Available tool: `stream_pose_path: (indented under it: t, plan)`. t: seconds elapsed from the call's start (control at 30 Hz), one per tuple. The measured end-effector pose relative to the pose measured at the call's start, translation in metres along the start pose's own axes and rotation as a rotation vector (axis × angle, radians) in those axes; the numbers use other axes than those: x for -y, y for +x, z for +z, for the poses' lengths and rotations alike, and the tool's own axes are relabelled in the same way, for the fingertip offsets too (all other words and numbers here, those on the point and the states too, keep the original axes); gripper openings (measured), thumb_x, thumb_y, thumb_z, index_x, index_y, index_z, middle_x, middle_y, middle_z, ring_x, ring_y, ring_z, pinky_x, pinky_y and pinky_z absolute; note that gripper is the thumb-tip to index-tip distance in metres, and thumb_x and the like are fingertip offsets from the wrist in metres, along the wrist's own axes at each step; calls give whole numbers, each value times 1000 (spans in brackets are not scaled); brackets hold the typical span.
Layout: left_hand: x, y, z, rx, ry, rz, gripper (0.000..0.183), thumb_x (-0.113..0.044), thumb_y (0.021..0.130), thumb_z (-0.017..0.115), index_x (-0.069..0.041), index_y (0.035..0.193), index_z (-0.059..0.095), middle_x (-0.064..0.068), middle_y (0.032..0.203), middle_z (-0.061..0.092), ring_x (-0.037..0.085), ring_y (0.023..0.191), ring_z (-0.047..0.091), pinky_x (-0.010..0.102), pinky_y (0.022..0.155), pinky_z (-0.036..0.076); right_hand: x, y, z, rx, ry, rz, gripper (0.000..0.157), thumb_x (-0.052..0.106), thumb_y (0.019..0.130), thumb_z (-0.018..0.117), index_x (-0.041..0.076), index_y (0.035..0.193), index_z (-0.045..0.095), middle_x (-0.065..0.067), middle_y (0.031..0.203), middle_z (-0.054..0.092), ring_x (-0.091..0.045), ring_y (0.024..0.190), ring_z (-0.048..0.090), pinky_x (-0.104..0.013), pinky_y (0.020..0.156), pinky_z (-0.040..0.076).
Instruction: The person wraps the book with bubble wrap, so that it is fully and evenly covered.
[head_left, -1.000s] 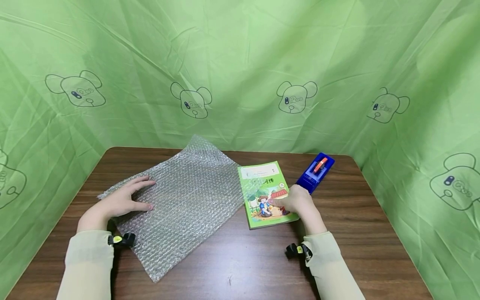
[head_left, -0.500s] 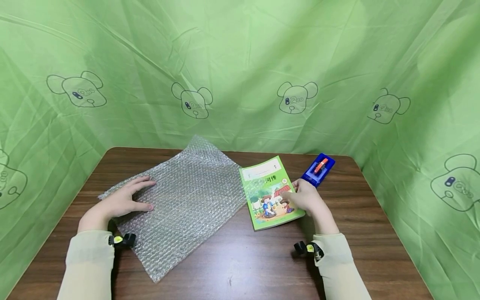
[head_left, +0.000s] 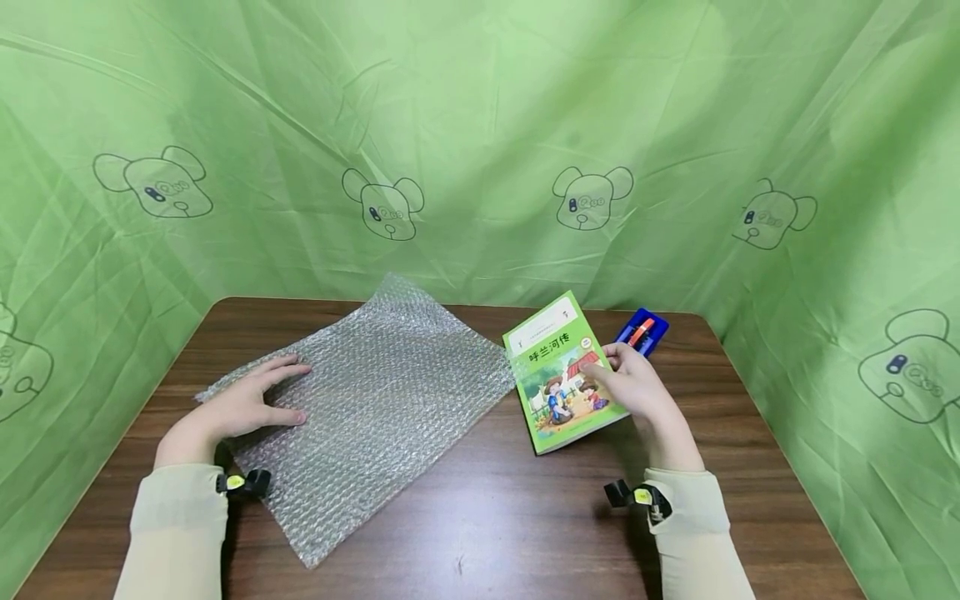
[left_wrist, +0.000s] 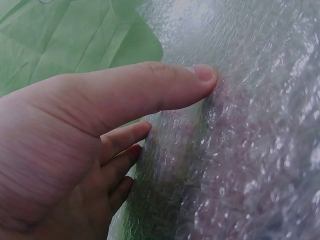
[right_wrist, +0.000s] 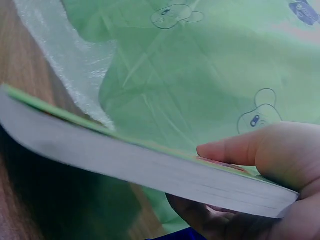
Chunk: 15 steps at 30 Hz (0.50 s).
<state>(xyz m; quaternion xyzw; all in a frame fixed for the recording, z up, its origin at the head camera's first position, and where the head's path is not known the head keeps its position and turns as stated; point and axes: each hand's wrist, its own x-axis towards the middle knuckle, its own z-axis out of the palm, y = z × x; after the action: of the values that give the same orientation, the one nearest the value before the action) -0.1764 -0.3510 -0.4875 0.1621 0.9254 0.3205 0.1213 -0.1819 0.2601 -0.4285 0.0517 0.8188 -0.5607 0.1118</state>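
A green book (head_left: 558, 367) with a picture of two figures on its cover is gripped at its right edge by my right hand (head_left: 637, 383). In the right wrist view the thumb lies on the cover and the fingers are under the book (right_wrist: 140, 165), which is tilted. A sheet of bubble wrap (head_left: 375, 408) is spread over the left and middle of the table. My left hand (head_left: 236, 408) rests on its left part with fingers spread. The left wrist view shows the thumb (left_wrist: 165, 87) against the bubble wrap (left_wrist: 260, 150).
Behind the right hand lies a blue tape dispenser (head_left: 654, 332) with an orange-red roll, partly covered by that hand. The wooden table (head_left: 465, 517) is bordered by green cloth (head_left: 480, 150) at the back and both sides. The bubble wrap's right corner reaches the book's left edge.
My right hand has moved right, carrying the book out from beneath the bubble wrap's right corner and lifting it, so more of the cover shows. The left hand has stayed put.
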Motion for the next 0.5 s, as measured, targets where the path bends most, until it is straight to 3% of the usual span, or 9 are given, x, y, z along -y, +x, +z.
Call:
stream_pose_path:
  t: [0.2,0.5]
  plan:
    - [2,0,1,-3,3,1,89,-38,90,91,-2,161,50,32,173,25,65,154,23,87,112,28,3,-3,-8,-44,66,-59,52,22,108,70,-7,144,46,-15,112,72,-20,80,77,-37,71,67]
    - [3,1,1,-5,7,2,89,-38,90,91,-2,161,50,32,173,25,65,154,23,87,112,28,13,-6,-8,-214,199,-188,43,10,103,76,-1,136,51,3,107,76,-13,78,76,-33,66,67]
